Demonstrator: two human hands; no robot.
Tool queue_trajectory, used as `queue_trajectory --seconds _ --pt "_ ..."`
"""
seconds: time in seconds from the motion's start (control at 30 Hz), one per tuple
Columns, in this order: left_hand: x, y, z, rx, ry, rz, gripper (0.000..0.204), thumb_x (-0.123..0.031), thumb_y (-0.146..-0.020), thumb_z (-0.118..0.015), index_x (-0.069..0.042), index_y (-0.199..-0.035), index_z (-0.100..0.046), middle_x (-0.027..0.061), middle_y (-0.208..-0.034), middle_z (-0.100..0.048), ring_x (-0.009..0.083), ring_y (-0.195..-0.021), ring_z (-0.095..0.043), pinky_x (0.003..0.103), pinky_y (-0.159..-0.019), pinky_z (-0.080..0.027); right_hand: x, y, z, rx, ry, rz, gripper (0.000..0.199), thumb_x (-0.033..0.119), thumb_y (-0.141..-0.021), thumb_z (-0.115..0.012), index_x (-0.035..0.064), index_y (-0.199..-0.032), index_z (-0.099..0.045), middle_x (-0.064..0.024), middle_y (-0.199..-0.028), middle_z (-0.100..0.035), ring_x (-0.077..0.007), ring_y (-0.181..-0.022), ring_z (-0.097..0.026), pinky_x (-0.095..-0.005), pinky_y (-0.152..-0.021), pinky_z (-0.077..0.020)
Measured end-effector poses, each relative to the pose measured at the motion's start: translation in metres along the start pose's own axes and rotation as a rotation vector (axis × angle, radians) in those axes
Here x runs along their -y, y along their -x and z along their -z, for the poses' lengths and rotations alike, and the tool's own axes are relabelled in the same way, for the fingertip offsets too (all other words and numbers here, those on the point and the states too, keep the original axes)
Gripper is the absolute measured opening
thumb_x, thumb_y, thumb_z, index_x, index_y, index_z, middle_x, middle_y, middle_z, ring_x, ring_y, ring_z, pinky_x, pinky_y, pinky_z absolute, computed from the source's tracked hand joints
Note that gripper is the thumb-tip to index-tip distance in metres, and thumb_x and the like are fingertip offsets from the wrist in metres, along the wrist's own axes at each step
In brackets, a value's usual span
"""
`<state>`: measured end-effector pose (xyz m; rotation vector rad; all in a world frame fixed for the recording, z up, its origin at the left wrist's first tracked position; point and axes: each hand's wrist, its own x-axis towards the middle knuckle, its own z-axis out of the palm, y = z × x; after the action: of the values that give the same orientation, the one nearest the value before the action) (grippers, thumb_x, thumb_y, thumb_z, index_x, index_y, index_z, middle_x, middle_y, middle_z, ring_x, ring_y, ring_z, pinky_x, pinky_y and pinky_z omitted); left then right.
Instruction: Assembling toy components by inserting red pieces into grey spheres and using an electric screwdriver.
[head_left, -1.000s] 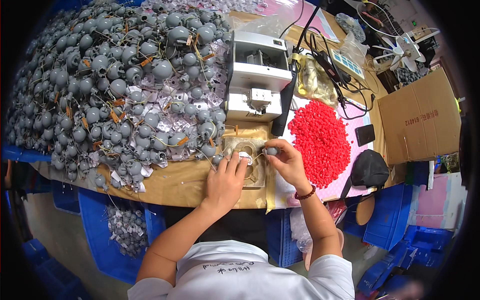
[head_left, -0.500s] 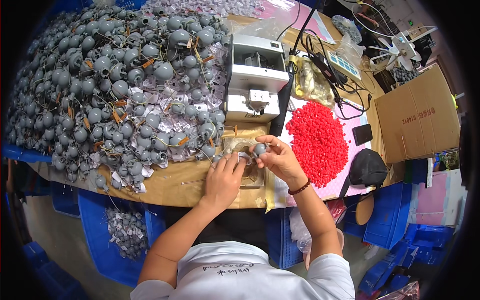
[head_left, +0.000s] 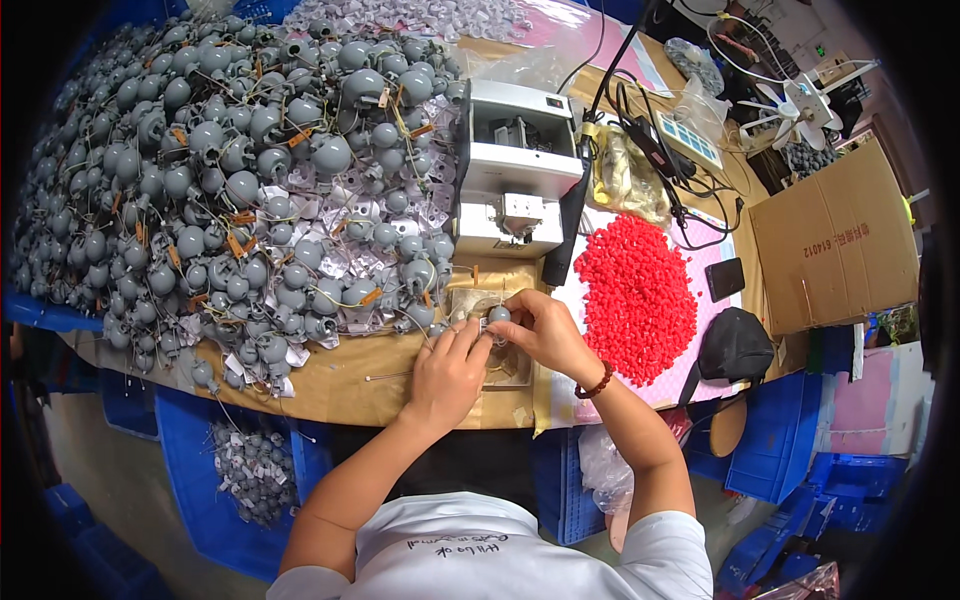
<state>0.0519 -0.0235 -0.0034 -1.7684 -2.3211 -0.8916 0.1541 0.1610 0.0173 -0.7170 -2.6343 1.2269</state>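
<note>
A small grey ball-shaped part [head_left: 499, 314] is pinched between the thumb and fingers of my right hand [head_left: 549, 336]. My left hand [head_left: 453, 376] is close against it, its fingers bent together around a small pale piece just under the ball; its kind is too small to make out. Both hands are over a square, pale base plate [head_left: 514, 372] at the table's front edge. A thin wire [head_left: 390, 376] sticks out to the left of my left hand. Beyond the plate stands a white bench machine [head_left: 520, 215] with an open top.
A large heap of grey ball-shaped parts with wires [head_left: 240, 190] covers the left side. Red plastic pieces [head_left: 637, 300] are piled to the right, near a black phone [head_left: 725, 279], a black cap-like item [head_left: 735, 345] and a cardboard box [head_left: 835, 240]. Blue crates [head_left: 205, 480] sit below.
My right hand has moved left and slightly down with the grey ball, bringing it against my left fingertips. My left hand stays nearly in place.
</note>
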Motion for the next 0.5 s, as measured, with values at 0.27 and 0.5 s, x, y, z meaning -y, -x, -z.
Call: queue_trajectory --seconds 0.27,0.5 --pt "-0.008 -0.03 0.007 0.077 0.107 0.196 0.04 -0.011 -0.083 -0.075 -0.007 -0.122 -0.068 0.0087 -0.122 -0.068 0.0305 -0.109 -0.064 0.043 -0.091 -0.052 -0.004 0.008 -0.015 -0.148 0.116 0.099 0.039 0.027 -0.088 -0.084 0.0051 -0.115 -0.066 -0.0098 -0.083 -0.068 -0.0263 -0.07 -0.067 -0.0365 -0.063 -0.0539" --pt "-0.002 -0.031 -0.002 0.015 0.08 0.14 0.034 -0.014 -0.085 -0.073 -0.011 -0.119 -0.068 0.0038 -0.11 -0.069 0.0268 -0.104 -0.065 0.04 -0.078 -0.058 -0.066 -0.039 0.036 -0.613 -0.11 0.072 0.039 0.005 -0.101 -0.061 -0.0013 -0.139 -0.056 -0.0129 -0.099 -0.069 -0.024 -0.081 -0.068 -0.0362 -0.076 -0.0564"
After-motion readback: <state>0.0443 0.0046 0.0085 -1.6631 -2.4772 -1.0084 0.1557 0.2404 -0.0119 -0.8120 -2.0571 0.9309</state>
